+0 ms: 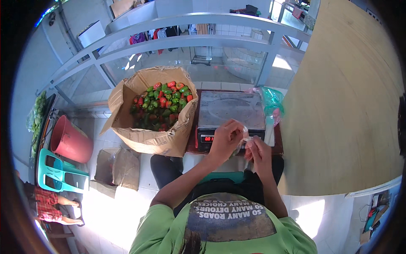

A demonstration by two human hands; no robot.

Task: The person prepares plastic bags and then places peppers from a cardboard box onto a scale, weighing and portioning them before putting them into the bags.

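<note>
Close together over the front of a digital weighing scale, my left hand and my right hand pinch the gathered top of a thin clear plastic bag. Most of the bag hangs hidden behind my fingers and wrists, so its contents cannot be made out. The scale has a flat metal plate with nothing on it and a lit red display. Left of the scale stands an open cardboard box with many red and green bell peppers inside.
Green and pink plastic bags lie right of the scale, beside a white bottle. A wooden panel fills the right side. At left are a smaller box, a red bin, a teal chair and another person's legs.
</note>
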